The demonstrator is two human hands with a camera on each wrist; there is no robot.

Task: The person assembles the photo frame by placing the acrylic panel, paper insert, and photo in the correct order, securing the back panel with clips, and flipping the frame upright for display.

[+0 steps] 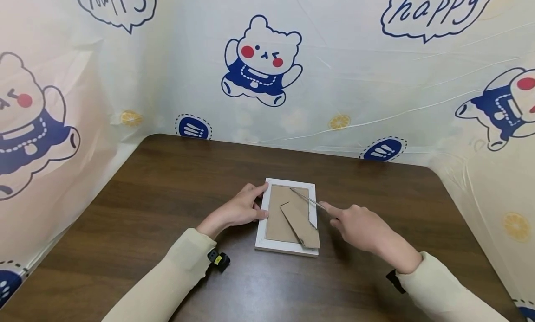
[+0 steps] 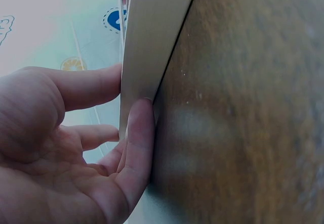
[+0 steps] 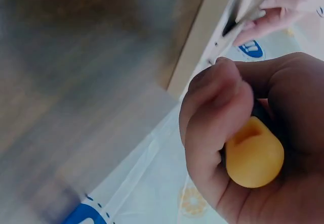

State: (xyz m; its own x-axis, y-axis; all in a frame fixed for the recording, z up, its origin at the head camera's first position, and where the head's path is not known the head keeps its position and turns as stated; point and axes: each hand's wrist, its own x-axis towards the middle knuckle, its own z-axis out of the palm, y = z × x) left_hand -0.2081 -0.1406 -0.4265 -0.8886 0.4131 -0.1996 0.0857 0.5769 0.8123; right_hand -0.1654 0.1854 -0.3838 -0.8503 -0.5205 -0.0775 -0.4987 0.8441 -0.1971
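A white picture frame (image 1: 261, 231) lies on the table with its brown backing board (image 1: 277, 196) facing up. A tilted brown flap (image 1: 303, 227), apparently the stand, rises from the backing and overhangs the frame's lower right edge. My left hand (image 1: 242, 206) grips the frame's left side, with fingertips (image 2: 139, 128) against its edge in the left wrist view. In my right hand (image 1: 359, 224) is a screwdriver (image 1: 311, 200) with a thin metal shaft. Its yellow handle end (image 3: 255, 158) shows in the right wrist view. The shaft's tip reaches the upper part of the backing.
The dark wooden table (image 1: 167, 187) extends around the frame on all sides. A printed curtain (image 1: 326, 90) with bear figures hangs behind the table and along both sides. A black band with a small device (image 1: 218, 260) sits at the left cuff.
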